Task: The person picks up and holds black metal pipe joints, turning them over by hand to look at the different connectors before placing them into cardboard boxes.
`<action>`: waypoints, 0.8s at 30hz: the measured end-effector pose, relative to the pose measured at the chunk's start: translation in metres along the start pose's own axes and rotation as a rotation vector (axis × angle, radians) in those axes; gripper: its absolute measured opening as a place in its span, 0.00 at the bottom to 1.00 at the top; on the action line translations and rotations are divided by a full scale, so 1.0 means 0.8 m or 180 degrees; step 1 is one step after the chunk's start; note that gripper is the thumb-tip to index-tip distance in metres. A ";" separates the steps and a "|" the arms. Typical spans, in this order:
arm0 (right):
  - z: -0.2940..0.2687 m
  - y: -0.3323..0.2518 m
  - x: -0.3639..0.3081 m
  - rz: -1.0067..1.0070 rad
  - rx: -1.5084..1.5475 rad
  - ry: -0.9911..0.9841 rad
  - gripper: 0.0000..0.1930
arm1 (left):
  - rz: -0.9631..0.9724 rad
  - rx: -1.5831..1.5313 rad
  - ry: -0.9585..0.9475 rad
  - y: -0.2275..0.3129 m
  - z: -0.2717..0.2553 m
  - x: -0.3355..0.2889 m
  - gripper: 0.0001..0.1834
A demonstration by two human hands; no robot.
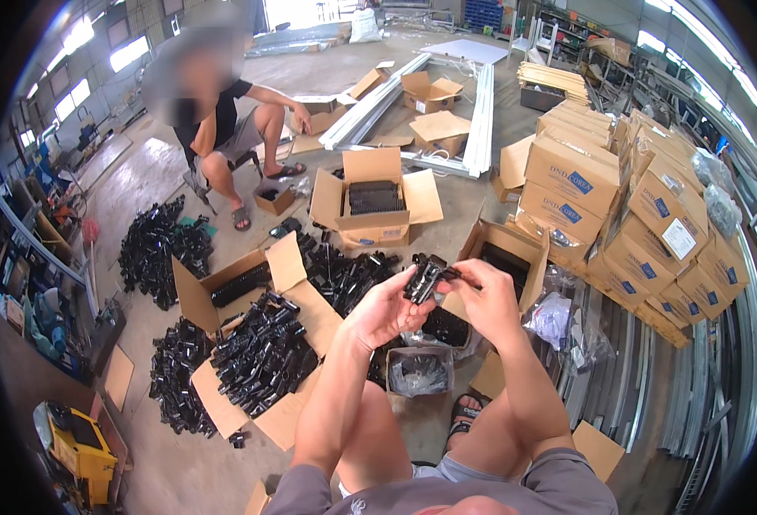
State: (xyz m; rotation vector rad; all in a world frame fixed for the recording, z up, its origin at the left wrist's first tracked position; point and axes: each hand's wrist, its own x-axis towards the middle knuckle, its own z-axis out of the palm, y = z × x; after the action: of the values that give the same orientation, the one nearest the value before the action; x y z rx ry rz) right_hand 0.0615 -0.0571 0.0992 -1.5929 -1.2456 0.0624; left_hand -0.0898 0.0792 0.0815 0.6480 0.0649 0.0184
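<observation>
Both my hands are raised in front of me around a black bracket-like part (423,281); its exact kind is too small to tell. My left hand (387,309) has its fingers curled round it from the left. On the other side, the fingertips of my right hand (484,296) pinch its right end. Below my hands are a small box holding clear plastic bags (421,373) and a box of small dark pieces (447,328). An open carton (286,419) at the left overflows with similar black parts (262,352).
Loose black parts lie in piles (165,249) on the floor. An open carton (374,233) holds neatly stacked black parts. Closed cartons (571,172) stand on a pallet at the right, beside long metal profiles (627,386). Another person (215,129) sits at the far left.
</observation>
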 end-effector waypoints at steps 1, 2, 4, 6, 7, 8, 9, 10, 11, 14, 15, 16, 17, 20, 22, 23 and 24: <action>-0.005 0.008 -0.007 0.0160 0.0094 -0.0006 0.09 | -0.0064 -0.0034 0.0120 -0.001 0.010 0.005 0.32; -0.012 0.014 -0.010 0.0317 0.0189 -0.0013 0.09 | -0.0082 -0.0011 0.0128 0.000 0.013 0.014 0.32; -0.028 0.023 -0.008 0.0351 0.0152 -0.0004 0.09 | -0.0087 0.0502 0.0473 0.005 0.015 0.034 0.30; -0.040 0.033 -0.007 0.0367 0.0298 0.0036 0.09 | -0.0091 0.0612 0.0473 0.005 0.027 0.044 0.30; -0.044 0.044 -0.008 0.0424 0.0443 0.0071 0.08 | -0.0156 0.0725 0.0427 0.004 0.031 0.049 0.30; -0.050 0.051 -0.008 0.0423 0.0441 0.0083 0.08 | -0.0219 0.0840 0.0380 0.003 0.035 0.053 0.30; -0.055 0.058 -0.008 0.0502 0.0746 0.0043 0.08 | -0.0255 0.0910 0.0413 0.001 0.038 0.055 0.30; -0.058 0.065 -0.008 0.0576 0.1055 0.0004 0.07 | -0.0312 0.0827 0.0307 -0.001 0.027 0.057 0.29; -0.063 0.066 -0.007 0.0698 0.1091 -0.0149 0.06 | -0.0360 0.0802 0.0381 -0.005 0.022 0.057 0.29; -0.051 0.072 -0.006 0.0308 0.1097 -0.0244 0.06 | -0.0361 0.0514 0.0266 -0.016 -0.009 0.047 0.26; -0.048 0.076 -0.007 0.0191 0.0953 -0.0239 0.06 | -0.0259 0.0608 0.0384 -0.019 -0.016 0.046 0.24; -0.045 0.080 -0.009 0.0062 0.0880 -0.0222 0.05 | -0.0143 0.0672 0.0517 -0.025 -0.023 0.048 0.22; -0.045 0.072 -0.013 0.0200 0.1057 -0.0114 0.05 | -0.0036 0.0567 0.0526 -0.031 -0.024 0.050 0.20; -0.045 0.070 -0.022 0.0452 0.1176 0.0185 0.05 | 0.0315 0.0256 0.0517 -0.047 -0.032 0.068 0.15; -0.046 0.077 -0.021 0.0508 0.1157 0.0269 0.04 | 0.0452 0.0299 0.0593 -0.048 -0.032 0.082 0.14; -0.046 0.078 -0.017 0.0556 0.1440 0.0417 0.03 | 0.0475 0.0373 0.0795 -0.042 -0.026 0.086 0.14; -0.048 0.079 -0.025 0.0704 0.1655 0.0586 0.03 | 0.0410 0.0366 0.0986 -0.043 -0.023 0.086 0.14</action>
State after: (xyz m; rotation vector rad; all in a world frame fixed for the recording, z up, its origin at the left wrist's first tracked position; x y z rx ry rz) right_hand 0.1169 -0.0909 0.0592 -1.2398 -0.8204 0.3445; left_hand -0.0228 0.0653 0.0423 0.7596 0.3248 0.2409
